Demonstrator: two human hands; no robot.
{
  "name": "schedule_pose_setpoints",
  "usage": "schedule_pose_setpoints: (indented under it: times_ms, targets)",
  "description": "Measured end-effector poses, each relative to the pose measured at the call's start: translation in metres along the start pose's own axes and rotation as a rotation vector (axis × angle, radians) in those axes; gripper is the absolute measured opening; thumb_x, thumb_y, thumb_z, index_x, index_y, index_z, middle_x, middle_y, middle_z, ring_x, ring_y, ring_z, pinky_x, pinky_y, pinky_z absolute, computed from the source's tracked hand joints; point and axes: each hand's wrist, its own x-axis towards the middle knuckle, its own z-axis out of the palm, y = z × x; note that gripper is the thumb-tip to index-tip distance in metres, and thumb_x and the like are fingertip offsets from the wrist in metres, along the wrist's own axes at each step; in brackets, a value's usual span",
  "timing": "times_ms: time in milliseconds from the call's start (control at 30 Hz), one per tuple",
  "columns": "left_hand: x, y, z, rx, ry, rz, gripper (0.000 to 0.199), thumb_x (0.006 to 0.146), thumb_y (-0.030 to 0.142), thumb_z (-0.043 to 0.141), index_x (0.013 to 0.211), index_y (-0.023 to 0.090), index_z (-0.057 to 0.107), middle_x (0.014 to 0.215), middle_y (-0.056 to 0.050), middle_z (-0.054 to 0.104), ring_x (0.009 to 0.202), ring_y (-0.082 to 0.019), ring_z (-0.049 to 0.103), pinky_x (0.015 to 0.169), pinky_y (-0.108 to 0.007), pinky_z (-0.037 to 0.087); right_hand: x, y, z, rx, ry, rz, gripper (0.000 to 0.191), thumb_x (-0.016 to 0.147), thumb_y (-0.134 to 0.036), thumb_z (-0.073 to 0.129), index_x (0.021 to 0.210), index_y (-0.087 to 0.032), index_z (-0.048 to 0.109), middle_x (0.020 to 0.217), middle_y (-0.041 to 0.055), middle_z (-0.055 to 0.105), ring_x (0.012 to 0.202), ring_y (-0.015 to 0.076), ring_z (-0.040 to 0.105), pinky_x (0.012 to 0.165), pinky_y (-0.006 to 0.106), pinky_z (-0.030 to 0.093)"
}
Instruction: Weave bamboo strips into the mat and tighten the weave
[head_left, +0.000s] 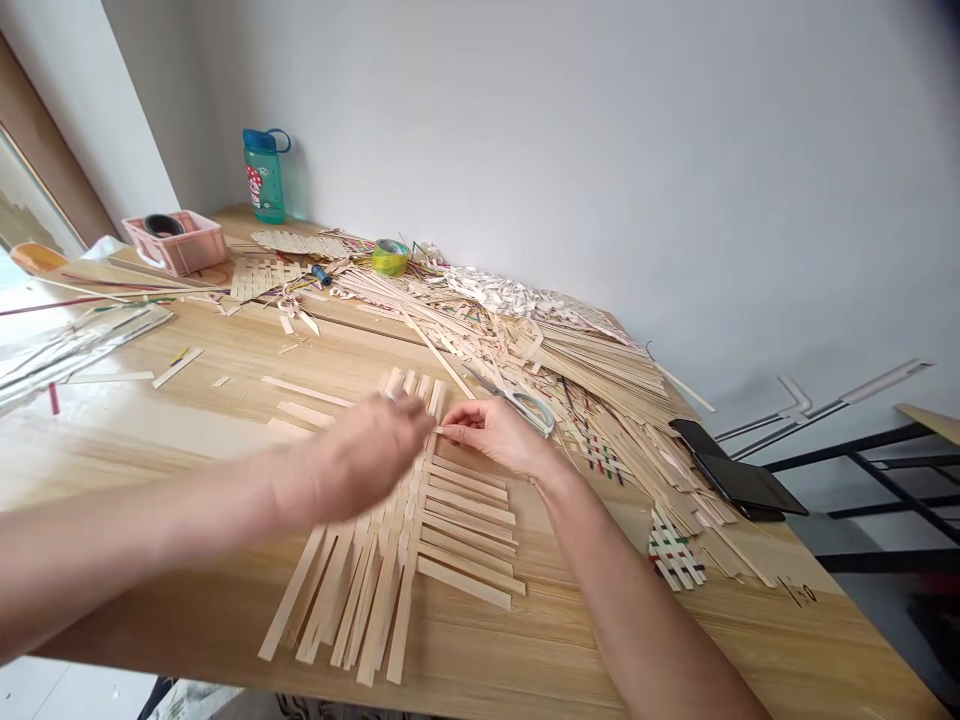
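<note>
A pale strip [440, 430] was pinched by the right hand [489, 430]; whether anything was held by the blurred left hand [367, 455] could not be told. The woven mat [410, 500] was spread beneath, on the worktop [540, 640].

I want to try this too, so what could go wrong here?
The loose ends of the strips might shift if the left hand, which is over some of them, drags across. The right hand is close to the scissors, so it could bump them.
</note>
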Motion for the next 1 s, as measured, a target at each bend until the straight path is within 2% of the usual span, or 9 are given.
schedule_pose_setpoints:
  times_ms: [67, 100, 200, 333, 500, 667, 767, 1000]
  targets:
    - [-0.014, 0.026, 0.022, 0.102, -0.091, 0.106, 0.028, 0.087, 0.008, 0.053, 0.111, 0.013, 0.067, 0.112, -0.012, 0.068, 0.106, -0.025, 0.061, 0.091, -0.037, 0.050, 0.000, 0.002, 0.002, -0.039, -0.001, -0.037, 0.026, 0.077, -0.042, 0.068, 0.080, -0.016, 0.073, 0.074, 0.0032, 0.068, 0.067, 0.0149, 0.057, 0.062, 0.028, 0.042]
    - [-0.020, 0.031, 0.032, 0.128, -0.083, 0.102, 0.028, 0.090, 0.009, 0.048, 0.111, 0.012, 0.065, 0.117, -0.014, 0.066, 0.111, -0.027, 0.059, 0.094, -0.041, 0.049, 0.001, 0.002, 0.002, -0.050, -0.002, -0.053, 0.027, 0.078, -0.042, 0.067, 0.080, -0.016, 0.073, 0.073, 0.0033, 0.068, 0.067, 0.0146, 0.055, 0.062, 0.028, 0.041]
    - [-0.035, 0.026, 0.050, 0.053, -0.030, 0.118, 0.032, 0.091, 0.009, 0.046, 0.119, 0.013, 0.060, 0.126, -0.015, 0.059, 0.120, -0.028, 0.052, 0.105, -0.046, 0.043, 0.002, 0.002, 0.005, -0.055, 0.000, -0.079, 0.029, 0.078, -0.042, 0.065, 0.079, -0.015, 0.073, 0.072, 0.0030, 0.067, 0.066, 0.0140, 0.053, 0.060, 0.027, 0.039]
    - [-0.040, 0.014, 0.051, -0.051, 0.034, 0.050, 0.033, 0.088, 0.005, 0.042, 0.115, 0.013, 0.059, 0.122, -0.015, 0.058, 0.116, -0.028, 0.050, 0.107, -0.048, 0.042, 0.001, -0.003, 0.006, -0.043, 0.002, -0.071, 0.027, 0.078, -0.041, 0.066, 0.077, -0.015, 0.072, 0.071, 0.0025, 0.066, 0.067, 0.0145, 0.053, 0.060, 0.027, 0.038]
    - [-0.040, 0.015, 0.054, -0.090, 0.091, -0.006, 0.034, 0.083, 0.001, 0.042, 0.110, 0.013, 0.059, 0.120, -0.017, 0.057, 0.115, -0.029, 0.048, 0.103, -0.048, 0.045, -0.016, -0.007, -0.001, 0.011, -0.065, 0.022, 0.025, 0.079, -0.042, 0.067, 0.075, -0.017, 0.070, 0.067, -0.0008, 0.060, 0.060, 0.0112, 0.047, 0.058, 0.026, 0.035]
    - [-0.039, 0.014, 0.058, -0.048, 0.052, -0.047, 0.035, 0.079, 0.000, 0.044, 0.108, 0.011, 0.059, 0.116, -0.017, 0.057, 0.113, -0.031, 0.049, 0.098, -0.049, 0.048, -0.034, -0.005, -0.003, 0.165, -0.065, 0.121, 0.030, 0.077, -0.047, 0.069, 0.073, -0.017, 0.065, 0.059, -0.0046, 0.048, 0.054, 0.0081, 0.038, 0.051, 0.024, 0.028]
    - [-0.037, 0.014, 0.057, -0.026, 0.038, -0.058, 0.034, 0.079, 0.001, 0.044, 0.108, 0.012, 0.059, 0.117, -0.017, 0.056, 0.113, -0.032, 0.049, 0.097, -0.048, 0.048, -0.040, -0.002, -0.004, 0.155, -0.096, 0.099, 0.031, 0.078, -0.045, 0.070, 0.069, -0.017, 0.061, 0.060, -0.0038, 0.050, 0.053, 0.0073, 0.038, 0.049, 0.024, 0.027]
    - [-0.038, 0.014, 0.056, -0.011, 0.049, -0.034, 0.033, 0.082, 0.002, 0.042, 0.107, 0.015, 0.059, 0.116, -0.016, 0.056, 0.108, -0.031, 0.051, 0.094, -0.048, 0.049, -0.054, 0.008, -0.028, 0.216, -0.208, 0.183, 0.032, 0.077, -0.046, 0.072, 0.081, -0.015, 0.066, 0.060, -0.0036, 0.053, 0.050, 0.0067, 0.041, 0.045, 0.021, 0.028]
